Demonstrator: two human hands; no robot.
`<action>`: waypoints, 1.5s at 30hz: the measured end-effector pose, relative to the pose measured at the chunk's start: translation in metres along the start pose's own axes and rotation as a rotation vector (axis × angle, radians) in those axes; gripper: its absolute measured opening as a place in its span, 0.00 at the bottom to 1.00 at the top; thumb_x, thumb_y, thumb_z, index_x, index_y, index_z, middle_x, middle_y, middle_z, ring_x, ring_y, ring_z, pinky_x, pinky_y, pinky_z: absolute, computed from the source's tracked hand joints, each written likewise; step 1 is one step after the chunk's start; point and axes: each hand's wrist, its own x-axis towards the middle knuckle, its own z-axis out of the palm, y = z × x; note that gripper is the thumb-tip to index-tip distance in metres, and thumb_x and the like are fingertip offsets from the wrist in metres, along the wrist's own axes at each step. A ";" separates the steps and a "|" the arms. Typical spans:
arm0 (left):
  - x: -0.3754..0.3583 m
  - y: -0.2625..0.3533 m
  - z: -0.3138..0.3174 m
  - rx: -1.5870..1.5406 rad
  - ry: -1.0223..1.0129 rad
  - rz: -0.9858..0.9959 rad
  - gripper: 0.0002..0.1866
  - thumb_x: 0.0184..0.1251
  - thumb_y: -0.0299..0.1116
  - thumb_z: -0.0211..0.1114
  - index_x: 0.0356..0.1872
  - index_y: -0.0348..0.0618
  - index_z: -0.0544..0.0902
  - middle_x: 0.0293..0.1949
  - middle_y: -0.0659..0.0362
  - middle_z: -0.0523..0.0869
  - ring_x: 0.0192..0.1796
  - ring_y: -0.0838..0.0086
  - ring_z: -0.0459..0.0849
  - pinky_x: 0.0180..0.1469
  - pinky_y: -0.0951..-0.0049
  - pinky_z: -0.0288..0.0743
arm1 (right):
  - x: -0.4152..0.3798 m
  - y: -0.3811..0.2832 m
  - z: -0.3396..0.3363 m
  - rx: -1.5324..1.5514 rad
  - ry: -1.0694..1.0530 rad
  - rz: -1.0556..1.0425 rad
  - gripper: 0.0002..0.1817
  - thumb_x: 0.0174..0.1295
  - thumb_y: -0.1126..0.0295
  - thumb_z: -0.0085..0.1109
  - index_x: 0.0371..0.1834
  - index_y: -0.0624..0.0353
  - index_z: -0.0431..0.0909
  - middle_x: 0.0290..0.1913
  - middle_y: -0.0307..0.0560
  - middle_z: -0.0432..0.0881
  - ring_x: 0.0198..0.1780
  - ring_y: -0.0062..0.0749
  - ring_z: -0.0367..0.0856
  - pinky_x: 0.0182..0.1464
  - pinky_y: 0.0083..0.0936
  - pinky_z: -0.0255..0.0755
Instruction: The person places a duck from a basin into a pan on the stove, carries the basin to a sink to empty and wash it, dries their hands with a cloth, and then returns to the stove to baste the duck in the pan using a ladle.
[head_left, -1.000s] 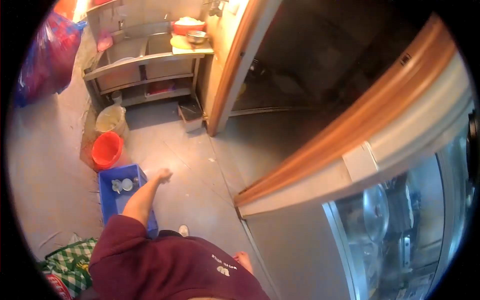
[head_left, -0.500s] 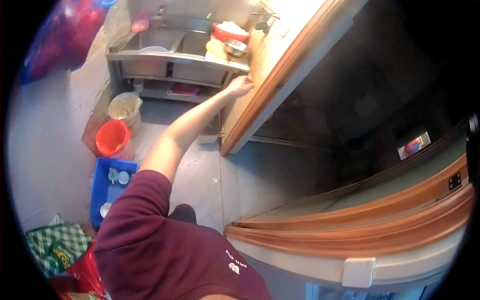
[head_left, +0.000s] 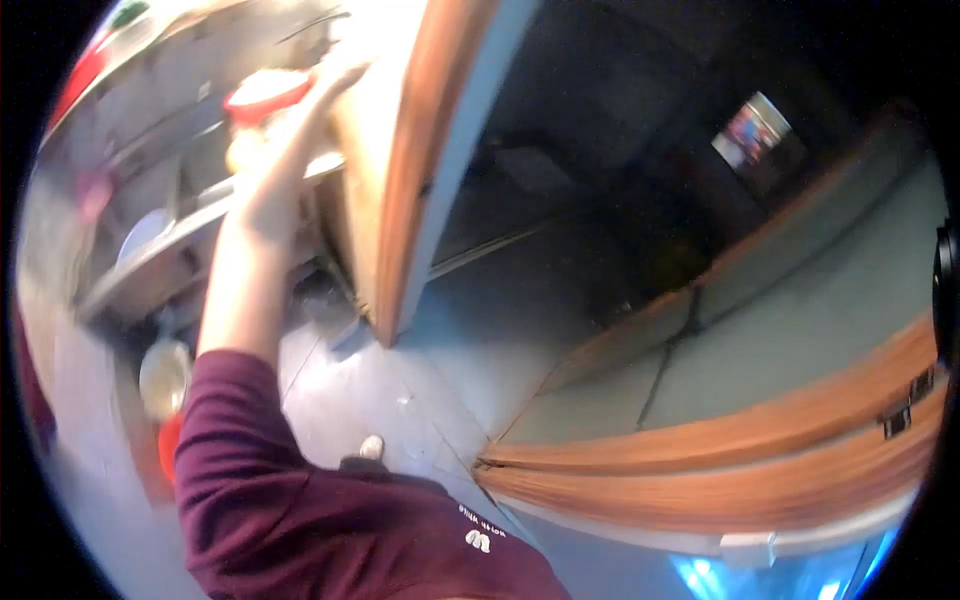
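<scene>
My left hand [head_left: 341, 76] is raised at the upper left of the view, beside the pale wall edge next to the wooden door frame [head_left: 425, 130]. It is smeared by motion and glare, so its fingers and anything in them cannot be made out. Just left of it is a red bowl [head_left: 262, 100] with pale contents, on the metal counter beyond my forearm. My right hand is out of view.
A metal sink unit [head_left: 150, 262] runs along the left. Below it on the floor are a whitish bucket [head_left: 165, 378] and a red bucket [head_left: 170, 450]. A dark doorway opens at the right, with an open wooden-edged door [head_left: 720, 485] at the lower right.
My view has swung to the right. My left arm has reached higher, and the hand has moved up the wall to beside the red bowl. A shoe now shows on the floor.
</scene>
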 end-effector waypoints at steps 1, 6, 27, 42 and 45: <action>0.018 0.010 0.004 -0.015 -0.006 -0.025 0.22 0.56 0.43 0.54 0.49 0.41 0.72 0.49 0.49 0.73 0.52 0.63 0.71 0.52 0.63 0.65 | -0.015 0.034 0.007 0.018 0.023 0.065 0.18 0.57 0.54 0.45 0.30 0.59 0.72 0.25 0.46 0.75 0.25 0.36 0.74 0.23 0.33 0.69; 0.125 -0.062 0.022 0.016 -0.041 0.375 0.19 0.58 0.43 0.52 0.46 0.41 0.74 0.47 0.50 0.75 0.45 0.64 0.75 0.44 0.62 0.69 | -0.099 0.206 0.069 0.134 0.121 0.177 0.19 0.57 0.52 0.45 0.29 0.59 0.72 0.24 0.46 0.74 0.23 0.36 0.74 0.23 0.33 0.68; -0.923 -0.028 0.280 0.225 -2.374 0.472 0.19 0.59 0.41 0.55 0.44 0.35 0.74 0.33 0.61 0.78 0.34 0.76 0.75 0.35 0.77 0.69 | -0.413 0.393 0.067 0.143 0.550 0.773 0.15 0.51 0.60 0.49 0.31 0.60 0.79 0.37 0.58 0.78 0.41 0.48 0.77 0.40 0.40 0.71; -1.255 0.033 0.467 0.907 -2.008 1.461 0.24 0.46 0.45 0.58 0.40 0.35 0.78 0.41 0.46 0.79 0.46 0.60 0.78 0.44 0.63 0.70 | -0.496 0.590 -0.205 0.746 1.478 0.481 0.12 0.52 0.65 0.47 0.18 0.60 0.66 0.16 0.41 0.70 0.19 0.26 0.68 0.22 0.28 0.64; -1.362 0.086 0.476 0.835 -2.041 1.431 0.21 0.43 0.41 0.58 0.36 0.34 0.79 0.39 0.43 0.79 0.44 0.57 0.78 0.42 0.62 0.71 | -0.486 0.697 -0.103 1.159 1.339 1.023 0.10 0.49 0.66 0.49 0.25 0.62 0.73 0.19 0.49 0.73 0.19 0.36 0.73 0.20 0.36 0.65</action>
